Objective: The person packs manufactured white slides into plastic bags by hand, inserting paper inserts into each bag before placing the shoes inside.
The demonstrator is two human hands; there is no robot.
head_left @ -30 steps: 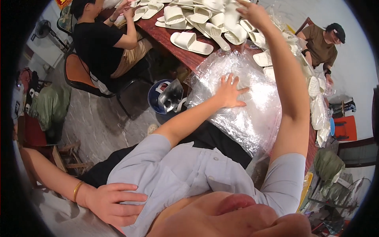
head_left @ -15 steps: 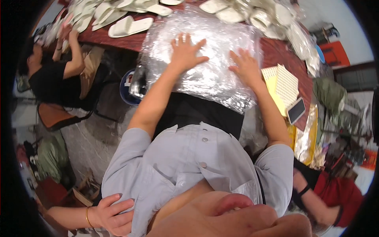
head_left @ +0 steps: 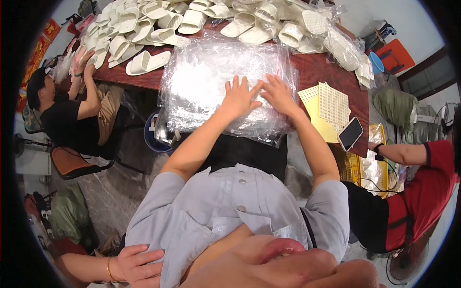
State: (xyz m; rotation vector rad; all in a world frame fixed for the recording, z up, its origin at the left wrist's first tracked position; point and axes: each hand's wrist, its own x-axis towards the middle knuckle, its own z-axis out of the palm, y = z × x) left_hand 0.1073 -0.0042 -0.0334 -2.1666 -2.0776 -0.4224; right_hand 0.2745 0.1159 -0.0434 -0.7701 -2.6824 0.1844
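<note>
A stack of clear plastic bags lies flat and shiny on the dark red table, its near edge hanging slightly over the front. My left hand rests on the bags with its fingers spread. Close beside it, almost touching at the fingertips, my right hand lies on the same bags, fingers stretched out. Neither hand grips anything.
White slippers are heaped along the far side, some bagged at right. Sticker sheets and a phone lie right. A yellow crate stands beside a person in red. Another person sits left; a hand touches my sleeve.
My hands have come closer together on the bags, the right one moving left. The view has shifted, showing more slippers. The person in red now reaches toward the yellow crate.
</note>
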